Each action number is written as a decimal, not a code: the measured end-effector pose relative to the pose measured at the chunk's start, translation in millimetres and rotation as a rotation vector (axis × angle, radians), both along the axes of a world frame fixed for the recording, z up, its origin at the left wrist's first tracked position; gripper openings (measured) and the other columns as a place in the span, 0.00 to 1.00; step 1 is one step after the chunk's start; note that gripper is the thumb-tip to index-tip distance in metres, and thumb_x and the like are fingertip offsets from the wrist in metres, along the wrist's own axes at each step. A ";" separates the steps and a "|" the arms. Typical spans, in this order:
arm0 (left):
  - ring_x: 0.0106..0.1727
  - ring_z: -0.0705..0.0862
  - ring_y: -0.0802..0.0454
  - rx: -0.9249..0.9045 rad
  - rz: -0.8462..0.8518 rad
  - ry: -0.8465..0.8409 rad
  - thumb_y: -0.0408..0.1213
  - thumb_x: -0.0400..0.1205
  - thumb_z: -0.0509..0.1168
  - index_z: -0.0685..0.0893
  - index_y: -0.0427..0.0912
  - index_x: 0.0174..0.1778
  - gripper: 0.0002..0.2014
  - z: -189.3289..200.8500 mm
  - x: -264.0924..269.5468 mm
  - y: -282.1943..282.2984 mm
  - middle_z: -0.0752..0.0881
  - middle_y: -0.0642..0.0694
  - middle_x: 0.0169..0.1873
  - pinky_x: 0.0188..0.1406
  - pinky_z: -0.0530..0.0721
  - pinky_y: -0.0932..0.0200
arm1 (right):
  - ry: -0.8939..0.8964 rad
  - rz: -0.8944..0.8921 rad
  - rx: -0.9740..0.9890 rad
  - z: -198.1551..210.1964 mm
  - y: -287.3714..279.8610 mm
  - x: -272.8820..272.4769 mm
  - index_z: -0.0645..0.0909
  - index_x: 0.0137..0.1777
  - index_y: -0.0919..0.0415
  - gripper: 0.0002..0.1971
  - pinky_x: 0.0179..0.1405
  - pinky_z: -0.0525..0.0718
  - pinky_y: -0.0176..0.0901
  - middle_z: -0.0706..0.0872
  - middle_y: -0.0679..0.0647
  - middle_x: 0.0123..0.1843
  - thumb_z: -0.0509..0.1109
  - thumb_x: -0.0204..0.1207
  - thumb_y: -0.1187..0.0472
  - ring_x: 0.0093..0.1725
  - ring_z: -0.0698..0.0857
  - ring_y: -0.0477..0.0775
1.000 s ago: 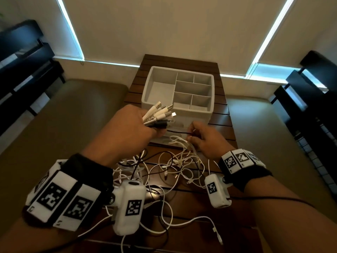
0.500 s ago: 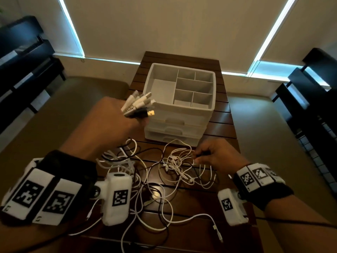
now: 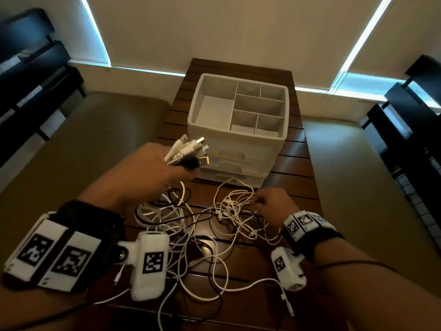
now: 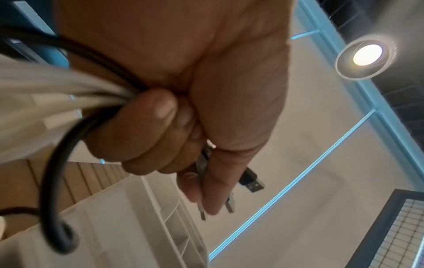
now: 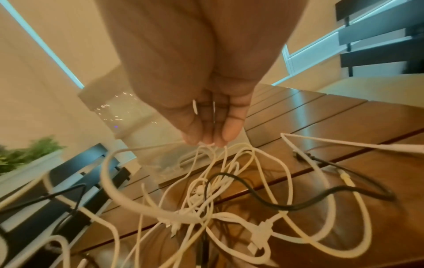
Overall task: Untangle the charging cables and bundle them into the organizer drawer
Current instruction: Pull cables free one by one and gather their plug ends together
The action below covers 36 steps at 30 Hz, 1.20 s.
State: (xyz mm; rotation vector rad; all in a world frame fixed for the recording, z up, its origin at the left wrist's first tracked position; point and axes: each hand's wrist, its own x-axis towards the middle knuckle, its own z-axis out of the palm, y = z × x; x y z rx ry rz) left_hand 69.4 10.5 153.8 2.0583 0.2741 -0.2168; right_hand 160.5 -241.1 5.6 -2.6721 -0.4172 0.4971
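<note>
My left hand is raised in front of the white organizer and grips a bundle of cable ends, white and black, with the USB plugs fanned toward the drawers. The left wrist view shows the fist closed round those cables. The loose tangle of cables lies on the wooden table. My right hand is low at the tangle's right side, fingertips pinching thin white cables. The organizer's top tray has bare compartments and its drawers are closed.
The narrow slatted table has beige seats on both sides. Dark slatted furniture stands at the far right and far left. A white connector end trails near the table's front edge. A potted plant shows in the right wrist view.
My left hand swung left with the bundle, then back right toward the organizer's front. My right hand dropped from beside the bundle down to the tangle and stays there.
</note>
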 end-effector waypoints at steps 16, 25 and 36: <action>0.16 0.63 0.62 -0.097 0.060 0.112 0.44 0.81 0.69 0.81 0.44 0.34 0.12 -52.8 17.2 0.7 0.69 0.54 0.15 0.14 0.62 0.68 | -0.011 0.118 -0.358 -67.6 32.2 41.4 0.83 0.61 0.58 0.16 0.52 0.85 0.52 0.88 0.60 0.57 0.56 0.81 0.64 0.54 0.87 0.63; 0.16 0.65 0.62 -0.092 0.016 0.074 0.43 0.81 0.69 0.82 0.40 0.38 0.11 -59.5 23.8 -0.5 0.70 0.54 0.15 0.15 0.65 0.69 | -0.009 0.251 -0.446 -44.0 41.5 49.4 0.83 0.58 0.63 0.14 0.50 0.83 0.51 0.82 0.60 0.60 0.57 0.82 0.62 0.58 0.84 0.62; 0.18 0.64 0.59 -0.314 0.039 0.041 0.47 0.81 0.69 0.81 0.55 0.23 0.17 -54.0 25.0 -21.2 0.68 0.54 0.18 0.23 0.62 0.58 | 0.216 0.232 -0.236 73.0 17.7 47.3 0.83 0.31 0.57 0.14 0.44 0.82 0.49 0.84 0.53 0.33 0.72 0.75 0.51 0.39 0.83 0.51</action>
